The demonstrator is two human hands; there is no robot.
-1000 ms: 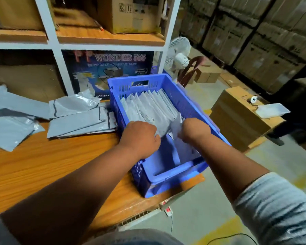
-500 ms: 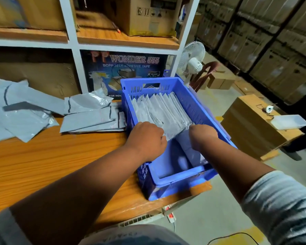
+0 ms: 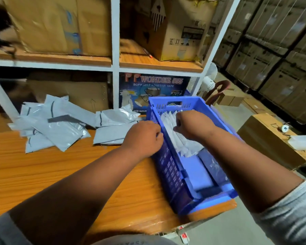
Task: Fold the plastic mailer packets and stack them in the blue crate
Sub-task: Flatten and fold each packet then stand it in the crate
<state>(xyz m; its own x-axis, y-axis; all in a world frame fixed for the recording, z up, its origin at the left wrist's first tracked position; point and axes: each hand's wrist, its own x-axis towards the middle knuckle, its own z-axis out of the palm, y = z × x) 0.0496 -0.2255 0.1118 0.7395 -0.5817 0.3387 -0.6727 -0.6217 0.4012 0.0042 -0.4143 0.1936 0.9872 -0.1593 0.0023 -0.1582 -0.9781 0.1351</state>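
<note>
Both hands have moved up the crate since a second ago, from the near end of the row of packets toward its far end, and the head has swung left so more of the loose pile shows.

On the left of the table (image 3: pixel 42 167) lies that loose pile (image 3: pixel 55 124) of grey mailers, unfolded and overlapping, with a flatter stack (image 3: pixel 113 135) just beside the crate. These are the work left, by my reckoning.

Next comes the left hand (image 3: pixel 142 138), fingers curled at the crate's left wall; whether it pinches a packet edge or only the rim I cannot tell. The right hand (image 3: pixel 193 125) sits inside the crate (image 3: pixel 168 103), fingers curled down onto the tops of the folded packets (image 3: pixel 182 147), which stand on edge in a leaning row at the far half. More packets lie flat at the near end.

The step looks like squaring the row. It would go best with both hands pressing the packets toward the far wall together, keeping folds shut and tops level. Slick plastic springs open and slides, so light, even pressure seems wiser than a hard shove.
</note>
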